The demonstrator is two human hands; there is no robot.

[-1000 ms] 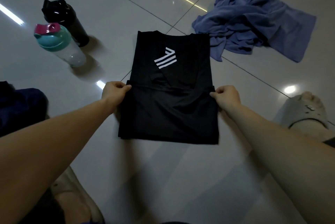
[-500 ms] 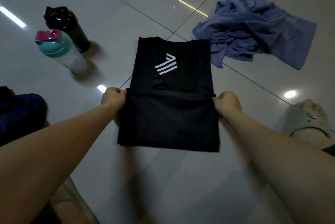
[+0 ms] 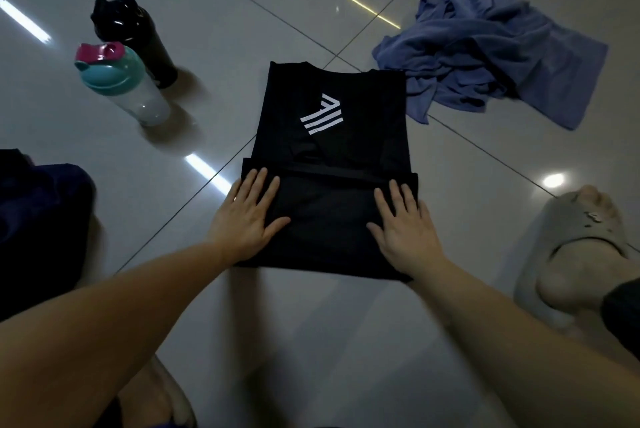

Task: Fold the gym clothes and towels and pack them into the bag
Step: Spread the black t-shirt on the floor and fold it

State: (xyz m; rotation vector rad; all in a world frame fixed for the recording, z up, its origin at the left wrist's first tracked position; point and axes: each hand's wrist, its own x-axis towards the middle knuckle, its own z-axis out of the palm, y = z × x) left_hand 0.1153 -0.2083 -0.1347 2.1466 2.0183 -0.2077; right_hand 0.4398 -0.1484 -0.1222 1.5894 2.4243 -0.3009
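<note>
Black cloth lies flat on the floor (image 3: pixel 311 330) under both your palms: the black shirt (image 3: pixel 346 98), narrowed to a strip with its white stripe mark face up, has its near part doubled over the far part; the doubled edge runs just beyond your fingertips. Your left grip (image 3: pixel 247 216) is open, fingers straight and spread, pressing the left side of that doubled panel; your right grip (image 3: pixel 403 223) lies flat in the same way on the right side; neither holds anything. I judge you are smoothing a fold just laid, so the shirt is partly folded and nothing is packed yet. The next move probably calls for pinching both corners of one end evenly and carrying them over together, so the sides stay aligned and the slack cloth does not skew. The blue towel (image 3: pixel 485 53) lies crumpled beyond your right grip, touching or just beside the shirt's far corner, and still needs folding. A dark navy mass (image 3: pixel 38 219) sits well outside your left grip; whether it is the bag I cannot tell. Two bottles (image 3: pixel 121 84) stand beyond your left grip. Against half a second ago: both grips were then curled, pinching the ends of the doubled edge at the shirt's sides; now they have let go and lie flat on the panel, slightly inward; shirt, towel and bottles lie as they did.
</note>
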